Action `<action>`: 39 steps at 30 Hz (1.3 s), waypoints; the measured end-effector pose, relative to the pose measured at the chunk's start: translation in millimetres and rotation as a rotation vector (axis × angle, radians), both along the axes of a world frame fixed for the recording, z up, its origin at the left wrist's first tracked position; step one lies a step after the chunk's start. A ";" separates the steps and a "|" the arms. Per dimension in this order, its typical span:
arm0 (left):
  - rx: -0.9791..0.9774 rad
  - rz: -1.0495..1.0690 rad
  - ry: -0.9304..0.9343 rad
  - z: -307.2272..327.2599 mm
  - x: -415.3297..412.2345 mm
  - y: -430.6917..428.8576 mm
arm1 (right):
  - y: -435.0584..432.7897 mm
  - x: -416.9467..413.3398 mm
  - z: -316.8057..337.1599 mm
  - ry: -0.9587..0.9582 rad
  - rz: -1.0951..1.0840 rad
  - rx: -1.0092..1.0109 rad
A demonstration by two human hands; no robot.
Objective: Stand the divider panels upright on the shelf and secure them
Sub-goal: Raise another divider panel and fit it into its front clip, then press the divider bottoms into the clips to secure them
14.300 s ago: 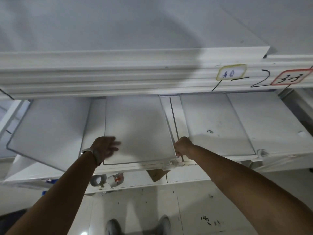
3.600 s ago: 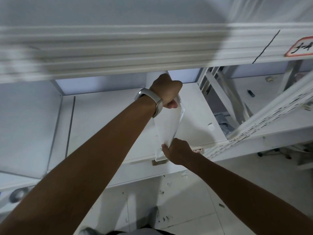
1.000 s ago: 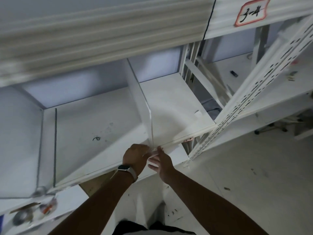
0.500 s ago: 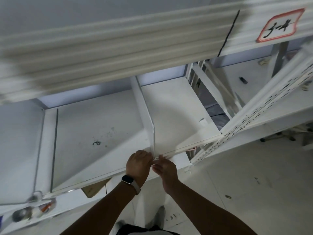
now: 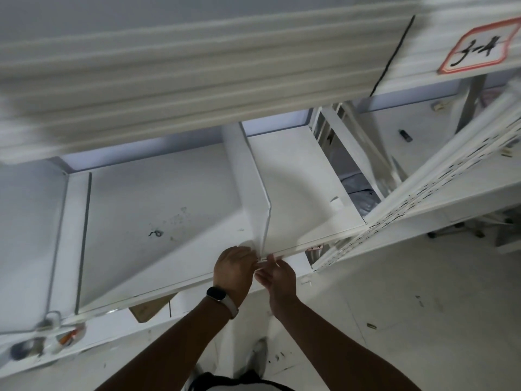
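One divider panel (image 5: 248,190) stands upright on the shelf (image 5: 158,210), running from the back wall to the front lip and splitting off a narrower bay on its right. Its front lower corner meets the shelf edge directly above my hands. My left hand (image 5: 232,270) is curled against the front edge at the foot of the panel, fingers bent in toward a small white clip (image 5: 262,259) at that corner. My right hand (image 5: 277,277) comes up from just below, its fingers loosely spread and its fingertips touching or nearly touching the same clip. Whether either hand is actually pinching the clip cannot be determined, as the contact point is too small to resolve. I judge the standing step complete for this panel and the securing step in progress at its front end. At the far left a second panel (image 5: 28,238) stands at an angle, and its seating cannot be confirmed. The rear fixing of the centre panel is hidden under the upper shelf (image 5: 197,66). Remaining work, in my estimate, is to finish this front fastening, then verify the other panel.
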State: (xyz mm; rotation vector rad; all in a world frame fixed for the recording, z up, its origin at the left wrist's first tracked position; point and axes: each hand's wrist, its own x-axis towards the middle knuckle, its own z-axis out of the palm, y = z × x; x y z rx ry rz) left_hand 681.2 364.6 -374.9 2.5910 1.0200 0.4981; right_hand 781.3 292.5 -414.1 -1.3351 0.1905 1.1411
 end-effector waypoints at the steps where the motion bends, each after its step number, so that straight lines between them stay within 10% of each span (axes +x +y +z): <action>1: 0.001 0.007 -0.005 -0.2 1.6 -0.2 | -0.3 1.1 0.9 -0.002 -0.006 -0.003; 14: -0.155 -0.049 0.329 38.5 4.8 5.7 | -3.7 -5.2 0.3 -0.034 -0.056 0.001; 20: -0.221 0.100 -0.004 56.1 -75.2 15.3 | -4.3 -32.9 8.3 0.086 -0.196 -0.077; 28: -0.143 0.265 -0.130 92.1 -213.3 34.5 | 25.7 -169.9 46.3 0.002 0.335 -0.208; 39: -0.057 0.329 -0.248 102.9 -342.9 40.4 | 99.0 -290.7 87.2 -0.178 0.514 -0.153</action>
